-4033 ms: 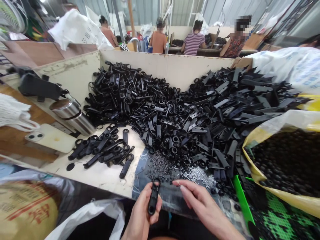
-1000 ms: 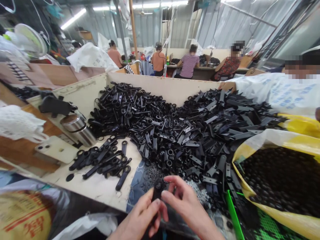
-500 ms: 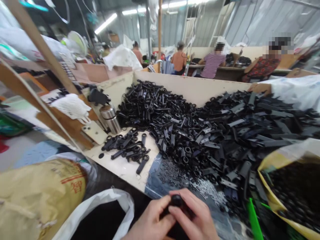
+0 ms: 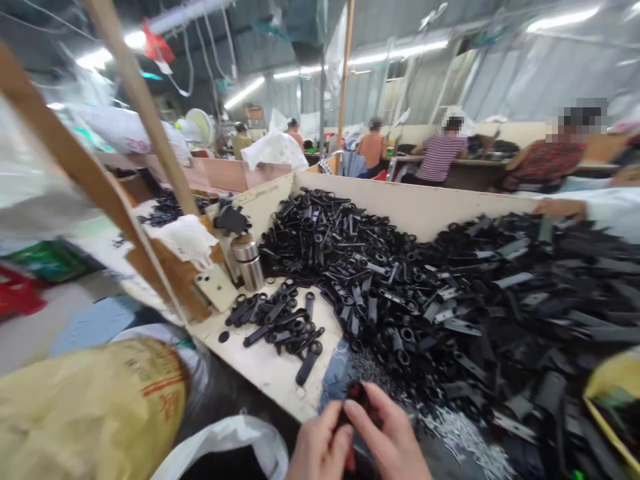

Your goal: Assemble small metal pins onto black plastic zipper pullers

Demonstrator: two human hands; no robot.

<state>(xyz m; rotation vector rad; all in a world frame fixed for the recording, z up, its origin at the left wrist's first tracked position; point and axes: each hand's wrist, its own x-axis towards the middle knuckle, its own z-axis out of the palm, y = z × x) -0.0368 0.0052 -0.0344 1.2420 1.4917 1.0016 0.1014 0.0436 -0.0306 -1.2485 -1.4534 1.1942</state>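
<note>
from here, the left hand (image 4: pixel 320 443) and right hand (image 4: pixel 390 437) both have fingers curled closed around a dark part (image 4: pixel 356 395), by the surface's (image 4: pixel 280 373) near edge; seemingly two-handed fitting, calling for a steady pinch.

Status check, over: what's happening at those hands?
Left hand, right hand: both on a dark part. Part mostly hidden between them. Loose silver pins near right hand.

Counted one left hand (image 4: pixel 317 445), one right hand (image 4: pixel 393 440) and one dark part (image 4: pixel 357 393). Tallied one steel flask (image 4: pixel 249 268), one phone (image 4: pixel 218 288), one loose disc (image 4: pixel 224 337), one fan (image 4: pixel 199 127), one tan sack (image 4: pixel 100 407) and one open white bag (image 4: pixel 237 430). Made out at least five co-workers (image 4: pixel 441 159). Could not number black pieces (image 4: pixel 373 267) or silvery pins (image 4: pixel 463 433).
</note>
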